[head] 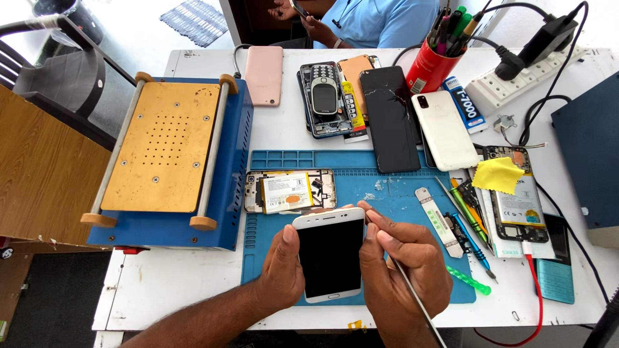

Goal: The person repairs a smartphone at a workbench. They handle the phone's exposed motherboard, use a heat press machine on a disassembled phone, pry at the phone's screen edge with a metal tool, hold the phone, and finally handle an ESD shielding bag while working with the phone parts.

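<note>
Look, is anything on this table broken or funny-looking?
Yes. The black phone lying past the blue mat has white cracks across its glass. An opened phone lies on the mat with its battery showing. The left hand and right hand hold a white phone that looks whole.

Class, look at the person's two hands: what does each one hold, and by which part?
Both hands, left hand and right hand, grip the white smartphone by its long side edges. The right hand also holds a thin metal tool along its shaft.
</note>
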A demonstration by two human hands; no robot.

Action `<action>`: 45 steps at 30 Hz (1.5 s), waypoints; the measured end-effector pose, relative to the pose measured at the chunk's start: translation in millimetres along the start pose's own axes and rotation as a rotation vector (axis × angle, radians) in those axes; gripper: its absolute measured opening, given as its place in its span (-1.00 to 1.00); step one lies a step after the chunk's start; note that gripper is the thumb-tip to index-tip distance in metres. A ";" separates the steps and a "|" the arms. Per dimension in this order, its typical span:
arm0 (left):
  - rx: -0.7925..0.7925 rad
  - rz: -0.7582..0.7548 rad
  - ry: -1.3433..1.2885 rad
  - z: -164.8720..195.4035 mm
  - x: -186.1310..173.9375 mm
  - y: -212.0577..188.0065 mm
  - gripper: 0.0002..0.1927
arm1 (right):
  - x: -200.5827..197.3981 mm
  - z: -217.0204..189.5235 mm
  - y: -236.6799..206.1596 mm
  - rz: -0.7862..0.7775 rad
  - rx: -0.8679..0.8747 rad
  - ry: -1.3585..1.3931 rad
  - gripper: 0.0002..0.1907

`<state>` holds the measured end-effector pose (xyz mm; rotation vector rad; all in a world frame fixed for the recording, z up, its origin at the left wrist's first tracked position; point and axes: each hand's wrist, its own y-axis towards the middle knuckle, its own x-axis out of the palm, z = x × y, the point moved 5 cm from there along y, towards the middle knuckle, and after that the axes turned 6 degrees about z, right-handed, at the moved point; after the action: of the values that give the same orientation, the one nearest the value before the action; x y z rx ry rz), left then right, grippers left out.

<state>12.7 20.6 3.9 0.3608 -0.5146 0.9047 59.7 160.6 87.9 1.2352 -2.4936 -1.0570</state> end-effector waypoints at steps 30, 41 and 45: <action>0.242 -0.041 0.075 45.5 8.2 18.0 -0.24 | 29.3 26.0 -15.7 0.117 0.093 0.248 -0.84; 0.195 0.028 -0.082 41.2 -9.5 26.1 -0.29 | 37.1 29.5 -20.3 0.054 0.058 0.161 -0.83; 0.280 0.067 -0.036 43.2 -14.8 25.6 -0.34 | 41.8 20.6 -13.0 0.007 0.010 -0.015 -0.77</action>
<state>-27.5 3.9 33.1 0.6176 -0.4350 1.0394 32.1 134.7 57.7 1.2249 -2.5155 -1.0576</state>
